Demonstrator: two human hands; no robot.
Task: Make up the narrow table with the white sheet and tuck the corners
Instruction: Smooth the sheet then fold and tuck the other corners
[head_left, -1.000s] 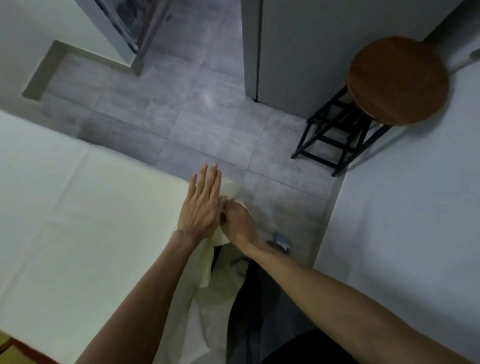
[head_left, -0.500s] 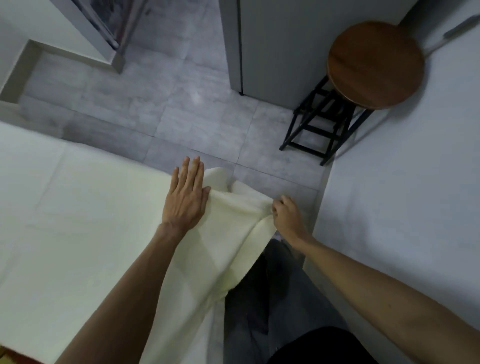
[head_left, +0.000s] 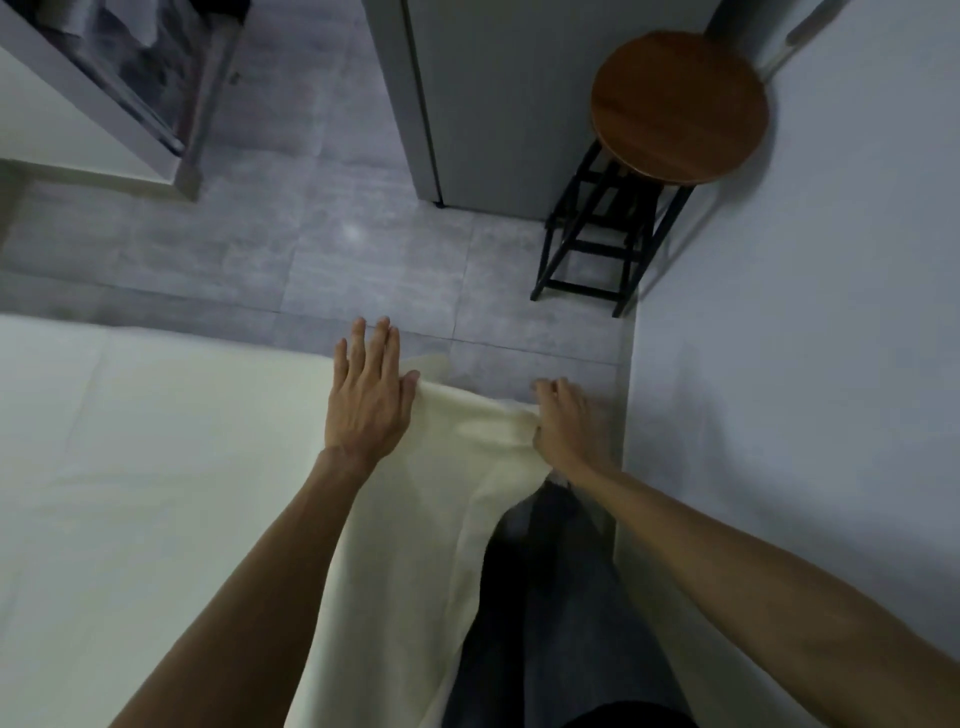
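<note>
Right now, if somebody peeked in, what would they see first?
Probably the two hands in the middle: the left hand lies flat on the white sheet, and the right hand grips the sheet's edge and holds it out to the side, above the floor. After that, the stool with the round brown seat, at the upper right beside the wall.

Dim, bluish indoor light, soft shadows, slight blur, wide-angle bending at the edges.
</note>
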